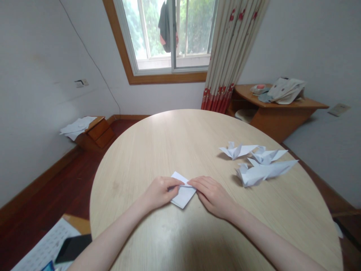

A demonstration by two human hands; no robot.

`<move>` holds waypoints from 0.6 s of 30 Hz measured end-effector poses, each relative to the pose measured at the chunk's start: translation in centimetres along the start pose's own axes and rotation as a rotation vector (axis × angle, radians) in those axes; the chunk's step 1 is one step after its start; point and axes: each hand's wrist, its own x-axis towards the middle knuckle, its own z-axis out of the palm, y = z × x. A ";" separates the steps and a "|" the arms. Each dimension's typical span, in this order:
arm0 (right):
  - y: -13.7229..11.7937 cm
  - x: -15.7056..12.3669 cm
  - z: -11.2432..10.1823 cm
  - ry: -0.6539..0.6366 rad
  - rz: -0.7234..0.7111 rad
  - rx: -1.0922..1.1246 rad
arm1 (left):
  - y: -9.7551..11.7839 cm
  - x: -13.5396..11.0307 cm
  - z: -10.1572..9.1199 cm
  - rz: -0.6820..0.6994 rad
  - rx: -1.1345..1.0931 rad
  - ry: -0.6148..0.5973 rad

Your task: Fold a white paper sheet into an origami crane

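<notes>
On the round table [132,158] lies a small folded square of white paper [184,197], one corner pointing toward me. My left hand [161,191] is on its left side, thumb and index finger closed on the paper near a raised crease. From the right, my right hand [213,194] presses its fingertips together on the paper's right edge by the same crease. The fingertips of both hands are close to each other. Part of the paper is hidden under the fingers.
Three folded paper birds, a far one [237,150], a middle one [266,155] and a near one [261,174], stand to the right. A phone [73,248] and a printed sheet [49,244] lie low at the left. Beyond the table is a corner desk [282,109].
</notes>
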 end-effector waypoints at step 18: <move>1.3 -0.4 0.6 0.216 0.015 0.030 | 0.0 -0.2 0.1 0.248 0.175 0.028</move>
